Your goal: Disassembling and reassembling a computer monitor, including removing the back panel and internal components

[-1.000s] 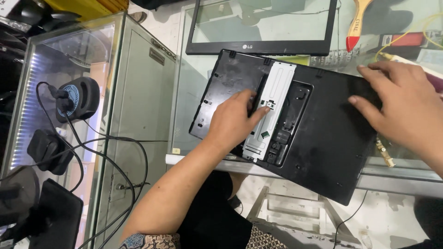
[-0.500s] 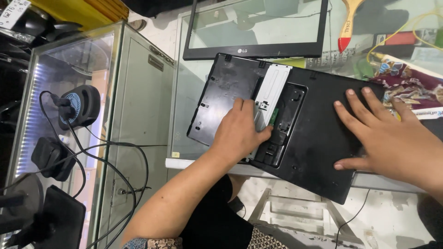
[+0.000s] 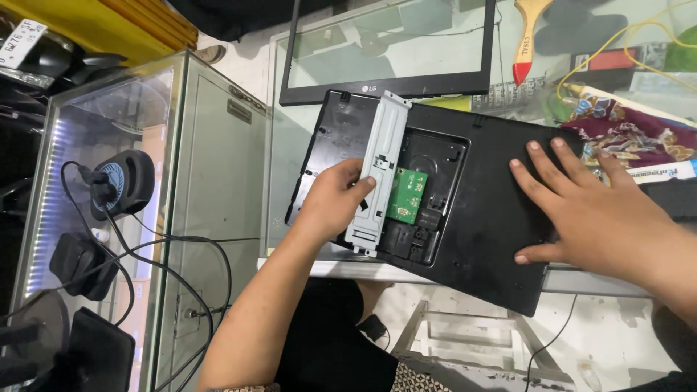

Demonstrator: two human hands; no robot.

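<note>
My left hand (image 3: 335,199) grips the long grey metal bracket plate (image 3: 377,174), lying over the left part of the black plastic monitor back cover (image 3: 479,210) on the glass table (image 3: 290,145). My right hand (image 3: 588,210) presses flat, fingers spread, on the cover's right side, beside a small green circuit board (image 3: 406,196).

Left hand (image 3: 335,199) curled with fingers gripping, bare forearm angled up, right hand (image 3: 592,207) flat, fingers spread

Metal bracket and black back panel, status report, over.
Left hand grips metal bracket. Right hand flat on black back panel. Green circuit board exposed. Nothing in the way.
</note>
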